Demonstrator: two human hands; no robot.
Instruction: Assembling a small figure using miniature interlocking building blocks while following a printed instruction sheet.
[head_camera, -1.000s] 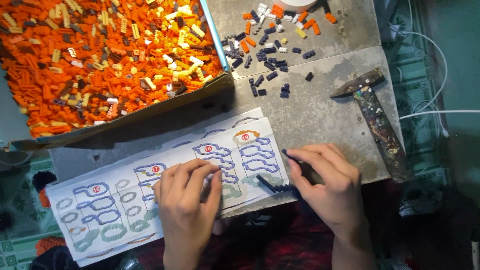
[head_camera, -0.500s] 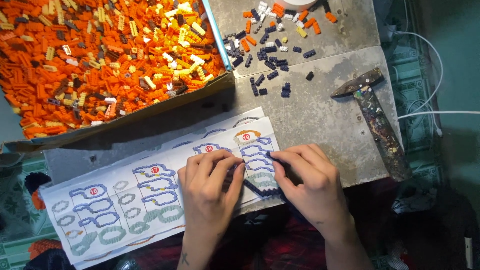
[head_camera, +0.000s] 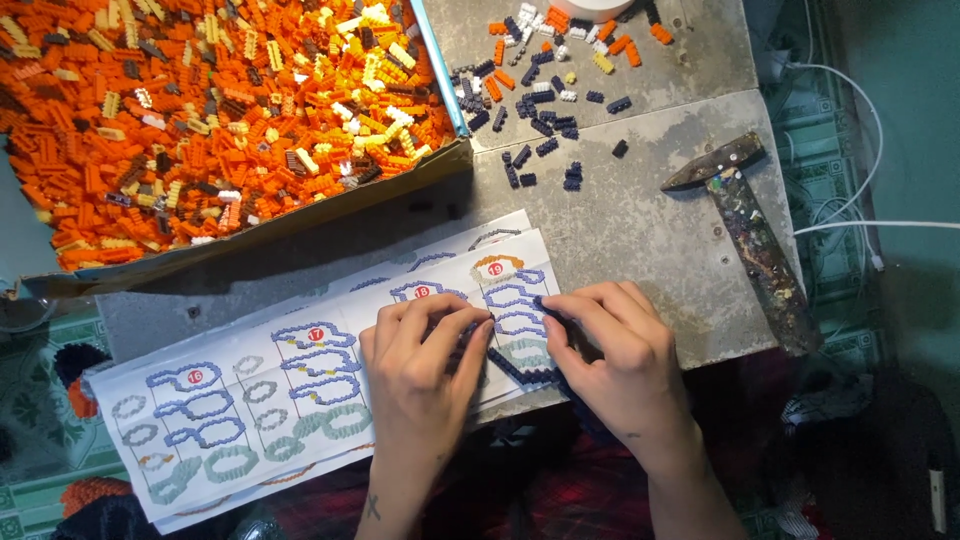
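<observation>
Now both hands meet: left hand (head_camera: 425, 365) and right hand (head_camera: 612, 345) have closed in, fingers pinching the dark-blue brick strip (head_camera: 515, 368) on the instruction sheet (head_camera: 250, 400).

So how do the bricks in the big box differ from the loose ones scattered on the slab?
The bricks in the cardboard box are mostly orange with yellow and cream mixed in, while the loose bricks on the slab are mainly dark navy with a few orange and white. The boxed ones form a deep, crowded heap; the loose ones lie thinly scattered in one layer. Both are tiny studded building bricks, and neither hand touches either pile.
</observation>
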